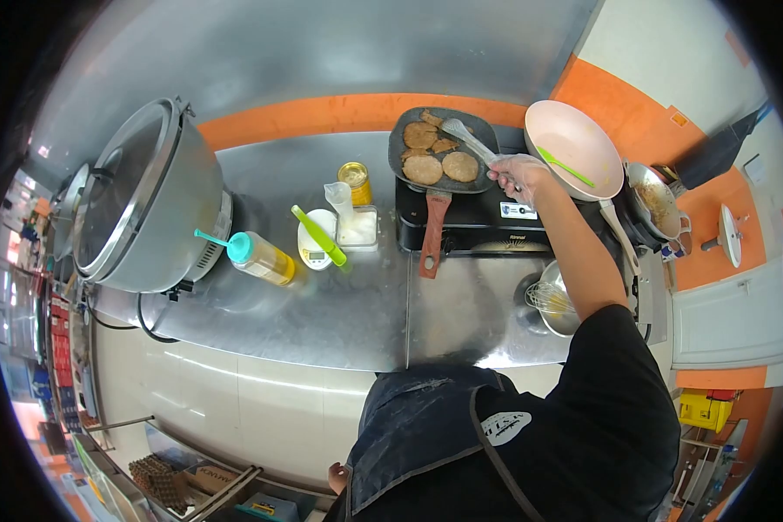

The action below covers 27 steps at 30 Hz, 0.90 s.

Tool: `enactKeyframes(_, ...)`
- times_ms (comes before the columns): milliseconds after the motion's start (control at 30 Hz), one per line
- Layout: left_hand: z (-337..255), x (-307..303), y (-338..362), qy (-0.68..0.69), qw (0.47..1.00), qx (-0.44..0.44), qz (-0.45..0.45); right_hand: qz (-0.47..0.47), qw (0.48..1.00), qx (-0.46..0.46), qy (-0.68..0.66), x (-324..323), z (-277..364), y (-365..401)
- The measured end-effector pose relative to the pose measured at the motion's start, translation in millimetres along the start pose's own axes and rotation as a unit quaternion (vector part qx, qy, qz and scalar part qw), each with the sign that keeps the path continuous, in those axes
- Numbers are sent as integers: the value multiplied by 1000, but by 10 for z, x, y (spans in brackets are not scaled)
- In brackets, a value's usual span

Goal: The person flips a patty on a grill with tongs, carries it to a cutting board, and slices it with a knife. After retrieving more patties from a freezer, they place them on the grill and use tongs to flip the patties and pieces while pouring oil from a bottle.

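Several browned patties [422, 170] lie in the square pan [482, 130] on the black stove [474, 217], at the worktop's [339, 304] far side. We have our gloved right hand [517, 177] wrapped around a grey utensil [468, 137], its head over the pan. Our left hand [338, 477] is low beside the apron [409, 418]; we cannot tell how open its fingers are.

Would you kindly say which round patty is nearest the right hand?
The lower-right patty is nearest the right hand; the upper-left patty and lower-left patty lie farther left.
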<state>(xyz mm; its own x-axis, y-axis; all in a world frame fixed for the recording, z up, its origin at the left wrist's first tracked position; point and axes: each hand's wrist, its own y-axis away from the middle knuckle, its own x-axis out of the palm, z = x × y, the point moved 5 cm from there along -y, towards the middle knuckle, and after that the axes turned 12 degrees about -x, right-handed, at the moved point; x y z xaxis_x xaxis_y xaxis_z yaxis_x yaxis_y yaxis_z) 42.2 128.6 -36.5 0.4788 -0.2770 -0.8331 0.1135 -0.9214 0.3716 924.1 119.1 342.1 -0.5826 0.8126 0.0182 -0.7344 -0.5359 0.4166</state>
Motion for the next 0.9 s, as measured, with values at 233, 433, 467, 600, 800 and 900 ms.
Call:
enactKeyframes(233, -81, 10, -38, 6, 1000, 20, 23, -51, 754, -267, 598, -339, -1, -36)
enactKeyframes(433, -51, 25, -153, 9, 999, 28, 40, 6, 516, -245, 821, -258, 203, 348)
enactKeyframes(467, -41, 29, -168, 24, 998, 8, 57, -6, 521, -265, 811, -269, 267, 411)
enactKeyframes(600, -71, 61, -182, 64, 994, 4, 83, -24, 573, -296, 764, 101, 648, 843)
enactKeyframes(800, -141, 39, -256, -25, 998, -4, 58, -20, 715, -215, 665, 128, 484, 295)
enactKeyframes(900, -153, -16, -226, 0, 999, 0, 43, -55, 705, -239, 665, 67, 503, 329)
